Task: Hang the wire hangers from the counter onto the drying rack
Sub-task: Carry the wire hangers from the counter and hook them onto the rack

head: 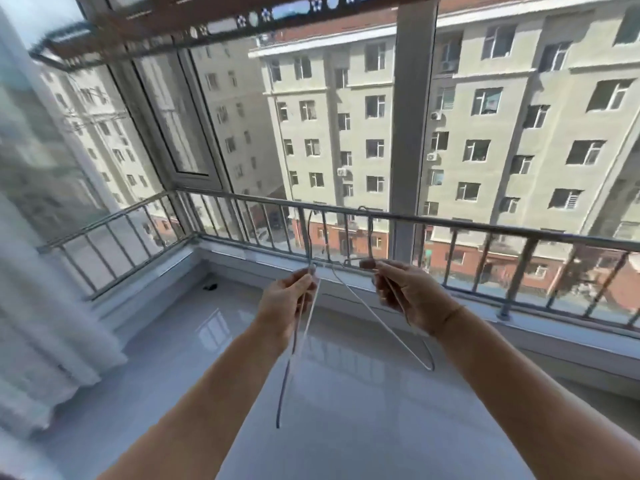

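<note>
Each of my hands holds a thin wire hanger above the glossy white counter (346, 393). My left hand (287, 299) pinches one wire hanger (294, 341) at its neck, with the hook rising toward the railing and the body hanging down edge-on. My right hand (405, 296) grips a second wire hanger (377, 320), whose hook points up and whose arm slopes down to the right. The two hangers cross between my hands. The drying rack (145, 29) runs overhead at the top left, blurred.
A metal railing (485, 233) fences the window edge behind the counter. A grey window post (412, 116) stands at centre right. White curtains (41, 306) hang at the left. A small dark object (210, 287) lies on the counter near the far corner.
</note>
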`<control>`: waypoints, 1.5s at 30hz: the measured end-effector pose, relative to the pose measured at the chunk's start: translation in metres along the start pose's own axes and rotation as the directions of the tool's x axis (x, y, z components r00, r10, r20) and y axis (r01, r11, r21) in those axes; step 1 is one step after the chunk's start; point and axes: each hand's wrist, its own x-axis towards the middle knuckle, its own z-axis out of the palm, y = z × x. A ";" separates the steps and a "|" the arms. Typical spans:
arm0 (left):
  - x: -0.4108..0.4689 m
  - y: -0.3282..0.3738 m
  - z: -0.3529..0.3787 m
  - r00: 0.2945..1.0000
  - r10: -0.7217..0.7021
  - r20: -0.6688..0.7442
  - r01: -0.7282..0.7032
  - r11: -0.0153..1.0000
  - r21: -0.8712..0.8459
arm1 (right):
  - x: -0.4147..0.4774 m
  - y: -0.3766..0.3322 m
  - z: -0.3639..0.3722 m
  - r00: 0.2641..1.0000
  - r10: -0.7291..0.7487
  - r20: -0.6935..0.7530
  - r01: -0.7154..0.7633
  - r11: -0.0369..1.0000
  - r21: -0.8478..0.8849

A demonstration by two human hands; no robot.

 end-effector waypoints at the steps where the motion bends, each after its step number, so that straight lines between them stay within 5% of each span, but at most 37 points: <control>1: 0.005 0.006 -0.021 1.000 0.005 -0.027 -0.005 1.000 0.007 | 0.012 0.002 0.019 1.000 0.007 0.026 -0.007 1.000 -0.001; 14: 0.107 0.079 -0.208 0.944 0.120 -0.307 -0.133 0.991 -0.019 | 0.193 0.017 0.212 0.934 0.048 0.354 -0.061 0.998 0.025; 27: 0.279 0.186 -0.331 0.877 0.212 -0.430 -0.235 0.972 0.000 | 0.414 -0.022 0.344 0.849 -0.042 0.527 0.003 0.997 0.075; 45: 0.478 0.367 -0.492 0.919 0.333 -0.209 -0.352 0.934 -0.057 | 0.609 -0.087 0.542 0.883 -0.306 0.355 0.290 0.952 0.100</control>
